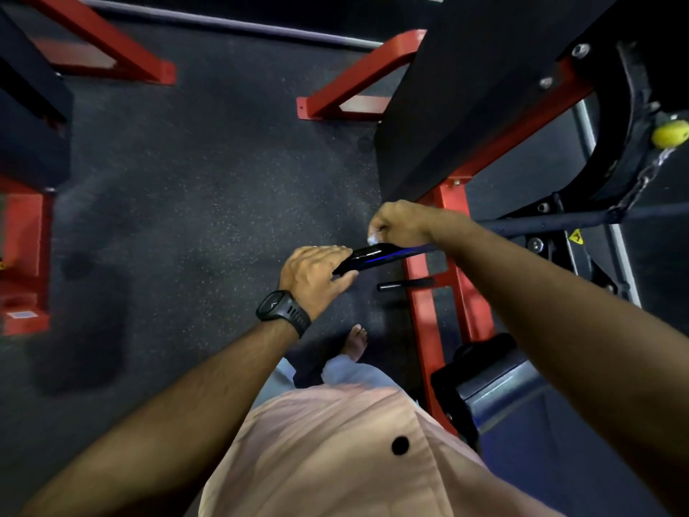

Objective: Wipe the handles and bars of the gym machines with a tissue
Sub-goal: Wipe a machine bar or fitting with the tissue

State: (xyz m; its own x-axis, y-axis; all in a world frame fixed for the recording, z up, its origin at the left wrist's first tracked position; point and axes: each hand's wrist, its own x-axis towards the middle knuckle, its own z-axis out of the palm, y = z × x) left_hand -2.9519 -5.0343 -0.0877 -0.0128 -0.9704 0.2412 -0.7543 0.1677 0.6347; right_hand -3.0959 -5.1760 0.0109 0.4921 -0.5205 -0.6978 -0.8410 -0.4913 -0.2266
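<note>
A glossy black handle (367, 257) sticks out leftward from a long dark bar (551, 220) of the red-and-black gym machine (443, 233). My left hand (315, 276), with a black watch on its wrist, holds the free end of the handle with the fingers over the top and the thumb under it. My right hand (400, 223) is curled into a fist just above the handle's inner part and clutches a white tissue (374, 238), of which only a small bit shows below the fingers. The tissue touches the handle.
A short black peg (404, 284) juts from the red frame below the handle. A yellow knob (669, 133) sits at the right edge. More red machine feet (112, 50) stand at the top left and at the left edge. The speckled dark floor (208, 188) lies between them.
</note>
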